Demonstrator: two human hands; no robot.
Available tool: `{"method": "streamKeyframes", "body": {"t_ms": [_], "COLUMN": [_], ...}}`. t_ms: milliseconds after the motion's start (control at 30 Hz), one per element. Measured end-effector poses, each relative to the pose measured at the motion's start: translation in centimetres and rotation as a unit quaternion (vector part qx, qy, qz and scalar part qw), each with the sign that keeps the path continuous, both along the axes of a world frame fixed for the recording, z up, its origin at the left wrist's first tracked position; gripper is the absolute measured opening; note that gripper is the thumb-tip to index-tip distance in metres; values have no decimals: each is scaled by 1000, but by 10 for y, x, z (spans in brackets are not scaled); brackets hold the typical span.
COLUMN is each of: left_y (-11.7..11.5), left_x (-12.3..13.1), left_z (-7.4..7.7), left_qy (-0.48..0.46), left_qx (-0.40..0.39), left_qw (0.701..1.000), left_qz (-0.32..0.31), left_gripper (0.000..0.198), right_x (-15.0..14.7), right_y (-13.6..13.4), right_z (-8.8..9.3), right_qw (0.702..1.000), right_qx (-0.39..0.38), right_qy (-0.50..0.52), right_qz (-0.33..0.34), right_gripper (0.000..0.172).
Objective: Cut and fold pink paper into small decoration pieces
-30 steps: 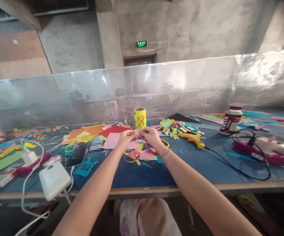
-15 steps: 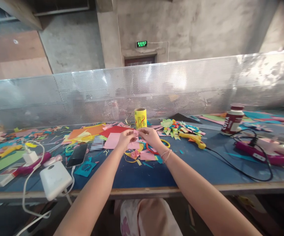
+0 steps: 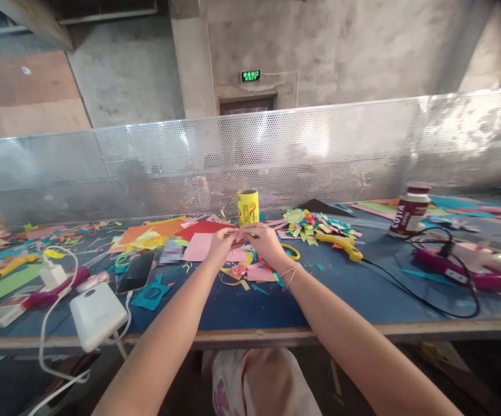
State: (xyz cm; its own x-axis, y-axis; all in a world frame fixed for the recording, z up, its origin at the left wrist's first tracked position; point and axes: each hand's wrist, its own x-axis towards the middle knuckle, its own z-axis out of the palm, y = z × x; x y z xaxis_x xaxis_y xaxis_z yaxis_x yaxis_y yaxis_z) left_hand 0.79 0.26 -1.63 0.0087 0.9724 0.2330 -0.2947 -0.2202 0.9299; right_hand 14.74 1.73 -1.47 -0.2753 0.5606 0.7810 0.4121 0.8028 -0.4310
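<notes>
My left hand [image 3: 223, 242] and my right hand [image 3: 264, 241] meet above the middle of the table, fingertips closed together. Between them is pinched a small piece of pink paper [image 3: 238, 236], mostly covered by the fingers. Just behind stands a yellow printed roll [image 3: 248, 209], upright with an open top. Beside my left hand lies a pink paper sheet [image 3: 196, 247], next to red paper [image 3: 207, 229]. Under my right wrist a yellow loop [image 3: 292, 251] and a red one partly show. Pink paper scraps [image 3: 261, 273] lie below the hands.
To the right are a yellow glue gun [image 3: 341, 245] with a black cord, a pile of paper-strip flowers [image 3: 304, 226] and a dark red bottle [image 3: 410, 212]. Leftward sit a phone [image 3: 136, 273], a white charger [image 3: 97, 316] and cables. A perforated metal screen [image 3: 167, 167] runs behind.
Both hands stay in nearly the same place, with fingers shifted slightly on the pink paper. My right wrist has turned a little.
</notes>
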Motion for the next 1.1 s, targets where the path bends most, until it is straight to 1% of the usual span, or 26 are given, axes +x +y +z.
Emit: {"method": "streamKeyframes", "body": {"t_ms": [167,300,500,633,900,1100], "left_y": [1,0,-1,-1,-1,0], "left_x": [1,1,1,2,3,3], "left_z": [-1,0,0,0,1,0], "left_qy": [-1,-7,-13,-12,-29,-23], "left_qx": [12,30,41,31,30,42], "left_qw": [1000,1000,999,999,999,998], "left_qz": [3,7,24,24,29,38], "left_gripper": [12,14,18,20,17,14], "right_x": [-1,-1,-2,-2,-2,-3], "right_y": [0,1,2,4,4,3], "right_z": [0,0,-1,-3,-4,-3], "right_qw": [1000,999,999,999,998,999], "right_qx": [4,5,19,35,63,53], "right_qy": [-4,3,11,8,8,4], "right_qz": [-20,-40,-31,-18,-15,-12], "right_gripper": [21,21,20,19,16,15]}}
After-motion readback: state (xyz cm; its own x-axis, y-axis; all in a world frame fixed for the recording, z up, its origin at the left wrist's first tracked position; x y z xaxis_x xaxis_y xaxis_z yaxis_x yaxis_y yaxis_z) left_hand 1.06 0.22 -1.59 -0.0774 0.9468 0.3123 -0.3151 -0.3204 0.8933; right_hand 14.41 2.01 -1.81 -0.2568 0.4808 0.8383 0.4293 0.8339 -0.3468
